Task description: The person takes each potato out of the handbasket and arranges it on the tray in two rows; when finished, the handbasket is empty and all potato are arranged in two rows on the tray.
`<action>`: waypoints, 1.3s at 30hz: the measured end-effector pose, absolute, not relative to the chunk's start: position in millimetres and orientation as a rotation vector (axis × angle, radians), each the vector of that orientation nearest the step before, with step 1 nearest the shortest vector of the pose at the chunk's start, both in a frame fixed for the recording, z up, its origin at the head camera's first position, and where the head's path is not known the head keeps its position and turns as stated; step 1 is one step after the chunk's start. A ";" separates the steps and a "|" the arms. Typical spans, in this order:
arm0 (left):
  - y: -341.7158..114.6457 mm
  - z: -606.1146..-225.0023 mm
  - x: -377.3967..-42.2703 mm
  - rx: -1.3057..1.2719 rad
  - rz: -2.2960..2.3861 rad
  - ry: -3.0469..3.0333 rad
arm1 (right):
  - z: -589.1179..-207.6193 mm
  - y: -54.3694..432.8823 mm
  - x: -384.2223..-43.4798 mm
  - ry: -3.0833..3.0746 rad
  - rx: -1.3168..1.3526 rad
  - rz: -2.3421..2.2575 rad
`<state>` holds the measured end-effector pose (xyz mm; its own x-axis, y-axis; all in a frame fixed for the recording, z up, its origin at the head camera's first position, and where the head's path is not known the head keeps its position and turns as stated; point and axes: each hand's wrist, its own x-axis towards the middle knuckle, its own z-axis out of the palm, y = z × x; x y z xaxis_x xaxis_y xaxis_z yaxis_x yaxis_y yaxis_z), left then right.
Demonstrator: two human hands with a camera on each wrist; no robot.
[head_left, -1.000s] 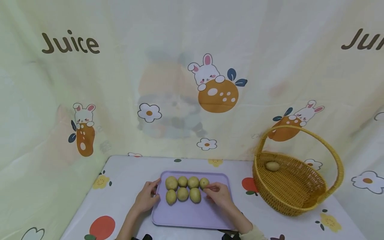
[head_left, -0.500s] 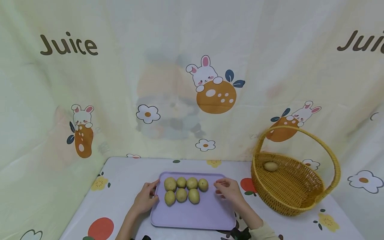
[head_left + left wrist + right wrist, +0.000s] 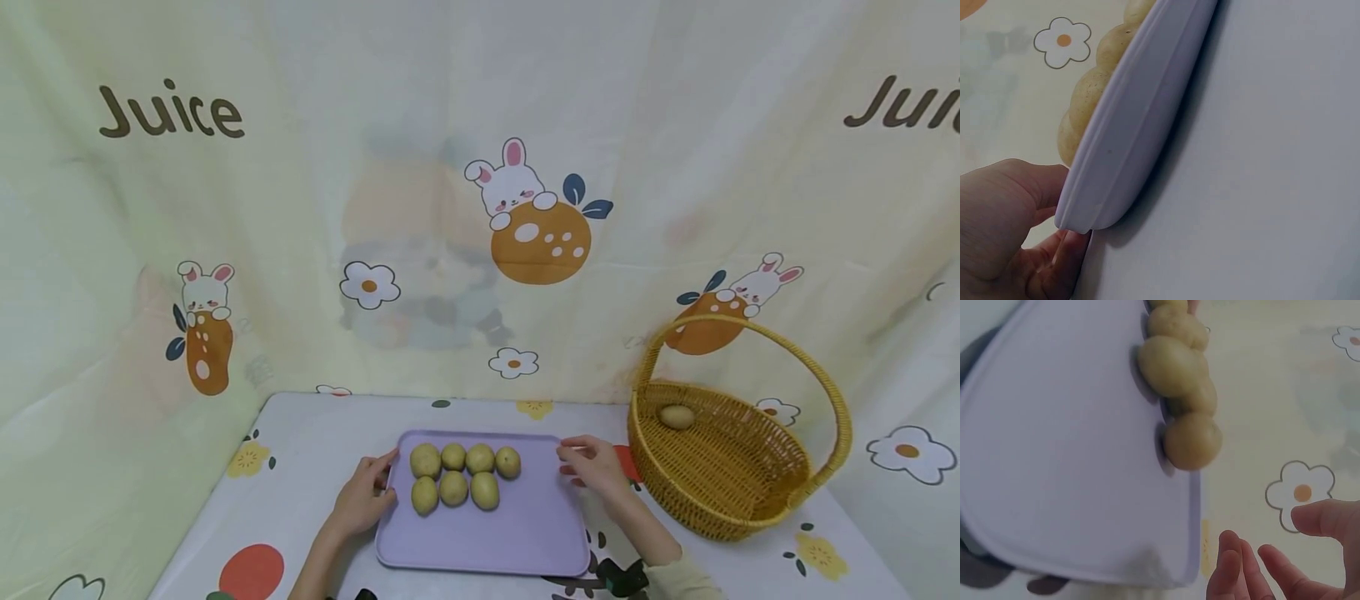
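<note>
Several potatoes (image 3: 480,458) lie in two rows on a lilac tray (image 3: 480,546), with three in the nearer row. My left hand (image 3: 362,498) holds the tray by its left edge. In the left wrist view that hand (image 3: 1007,219) has its thumb and fingers around the tray's rim (image 3: 1075,187). Over by the tray's right edge, my right hand (image 3: 596,471) hovers with fingers loosely bent and nothing in them. The right wrist view puts its parted fingers (image 3: 1241,569) beside the tray's corner, apart from the nearest potato (image 3: 1192,440).
A yellow wicker basket (image 3: 720,517) with a tall handle stands to the right, one potato (image 3: 677,417) inside it. The table (image 3: 322,433) has a white fruit-print cover. A printed curtain (image 3: 420,100) hangs behind and at the sides.
My right hand has let go of the last potato in the back row and moved right, toward the basket. The left hand stays on the tray.
</note>
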<state>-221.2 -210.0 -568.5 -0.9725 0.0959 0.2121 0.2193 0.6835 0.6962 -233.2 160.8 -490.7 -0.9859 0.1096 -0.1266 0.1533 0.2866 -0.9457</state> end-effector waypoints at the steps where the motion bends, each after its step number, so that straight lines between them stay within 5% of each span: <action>1: -210.0 -568.3 -221.2 -0.259 -1.161 -2.734 | -489.5 162.3 -233.4 2.491 0.259 -1.842; 39: -212.2 -570.5 -222.2 -0.282 -1.178 -2.718 | -451.3 243.7 -253.5 2.518 0.283 -1.824</action>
